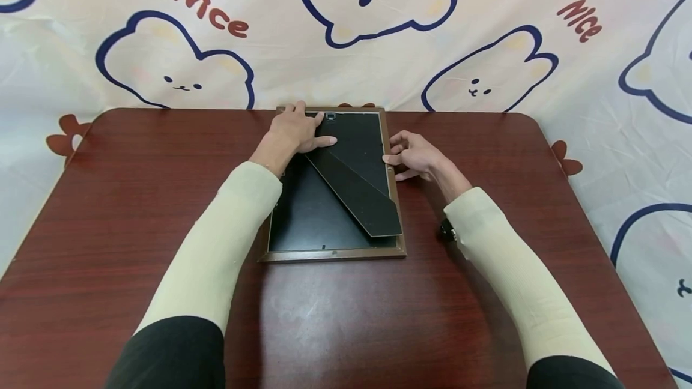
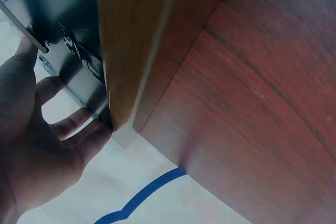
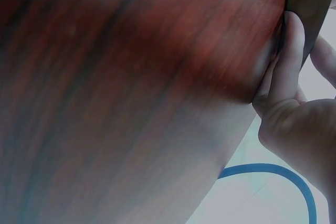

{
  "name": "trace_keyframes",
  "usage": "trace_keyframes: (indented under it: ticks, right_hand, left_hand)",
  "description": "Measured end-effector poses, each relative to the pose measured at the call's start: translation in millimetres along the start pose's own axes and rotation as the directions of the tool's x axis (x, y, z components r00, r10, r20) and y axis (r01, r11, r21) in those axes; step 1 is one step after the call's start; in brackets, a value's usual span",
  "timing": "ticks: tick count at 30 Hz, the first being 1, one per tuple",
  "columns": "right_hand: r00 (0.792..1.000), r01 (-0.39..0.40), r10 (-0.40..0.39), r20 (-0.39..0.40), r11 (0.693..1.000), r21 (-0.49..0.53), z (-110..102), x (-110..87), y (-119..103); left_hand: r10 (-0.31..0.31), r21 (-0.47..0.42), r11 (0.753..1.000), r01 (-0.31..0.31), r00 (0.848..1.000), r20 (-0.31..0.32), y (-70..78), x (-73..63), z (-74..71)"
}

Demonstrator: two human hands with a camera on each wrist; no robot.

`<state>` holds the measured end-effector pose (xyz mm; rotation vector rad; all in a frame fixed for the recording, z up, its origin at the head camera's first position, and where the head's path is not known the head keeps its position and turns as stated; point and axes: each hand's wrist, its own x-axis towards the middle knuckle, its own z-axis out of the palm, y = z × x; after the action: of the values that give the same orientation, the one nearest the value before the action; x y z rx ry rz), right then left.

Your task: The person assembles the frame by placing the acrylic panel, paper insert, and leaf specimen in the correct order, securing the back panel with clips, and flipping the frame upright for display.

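A picture frame (image 1: 335, 254) lies face down, its black backing board uppermost. A black easel stand (image 1: 359, 197) slants across the board. My left hand (image 1: 294, 134) rests over the frame's upper left part, fingers toward the far rail and thumb across the board near the stand's top. In the left wrist view, the left hand (image 2: 47, 140) has its fingers by the backing and a dark metal fitting (image 2: 79, 51). At the right rail, my right hand (image 1: 416, 155) holds the edge with its fingertips. The right wrist view shows that hand (image 3: 299, 114) with fingers on either side of the rail.
The reddish-brown wooden table (image 1: 135, 209) has rounded far corners. Behind and beside it hangs a pale cloth (image 1: 281, 65) printed with blue-outlined cartoon shapes and red lettering. A dark band (image 1: 447, 230) shows at the right cuff.
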<state>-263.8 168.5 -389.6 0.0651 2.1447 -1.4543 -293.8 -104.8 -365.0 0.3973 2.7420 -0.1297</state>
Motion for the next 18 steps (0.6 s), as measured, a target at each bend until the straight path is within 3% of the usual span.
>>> trace_keyframes:
  ticks: [12, 18]
  right_hand:
    - [1.000, -0.006, 0.006, 0.000, 1.000, -0.010, -3.7, -0.2, -3.2]
    - [1.000, -0.007, 0.007, 0.007, 1.000, -0.010, -3.6, -1.4, -1.7]
  left_hand:
    - [-0.005, -0.032, 0.999, 0.004, 1.000, -0.030, -2.1, 1.5, -0.2]
    - [-0.017, -0.099, 0.995, 0.015, 1.000, -0.019, -1.9, -1.4, 2.1]
